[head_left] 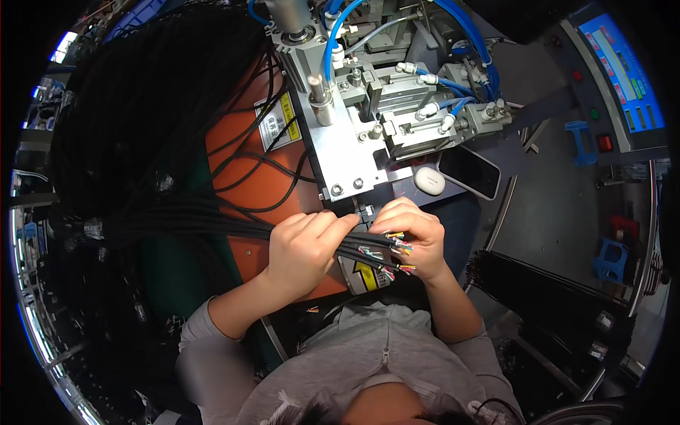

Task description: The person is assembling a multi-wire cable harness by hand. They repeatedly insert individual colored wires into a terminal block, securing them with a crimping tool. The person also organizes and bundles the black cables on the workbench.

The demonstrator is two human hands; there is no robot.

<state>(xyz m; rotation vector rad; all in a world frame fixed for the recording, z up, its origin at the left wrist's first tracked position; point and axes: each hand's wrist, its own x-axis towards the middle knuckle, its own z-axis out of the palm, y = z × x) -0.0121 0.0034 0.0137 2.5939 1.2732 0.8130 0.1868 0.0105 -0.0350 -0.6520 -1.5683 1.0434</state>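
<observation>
My left hand (303, 249) is closed around a bundle of black cables (191, 218) that runs in from the left. Past its fingers the cables fan out, and their stripped ends show thin coloured wires (402, 248), red, yellow, green and white. My right hand (419, 237) is at these ends with its fingers curled and pinched; what sits between the fingertips is hidden. Between both hands, just below the front edge of a metal machine head (348, 159), is a small dark and silver part (366, 212).
A large mass of black cables (149, 92) hangs at left over an orange table (251, 244). Pneumatic cylinders with blue hoses (453, 83) stand behind. A phone (469, 172) and a white oval case (428, 181) lie right of the machine. A screen (623, 74) stands far right; more cables (545, 290) lie below it.
</observation>
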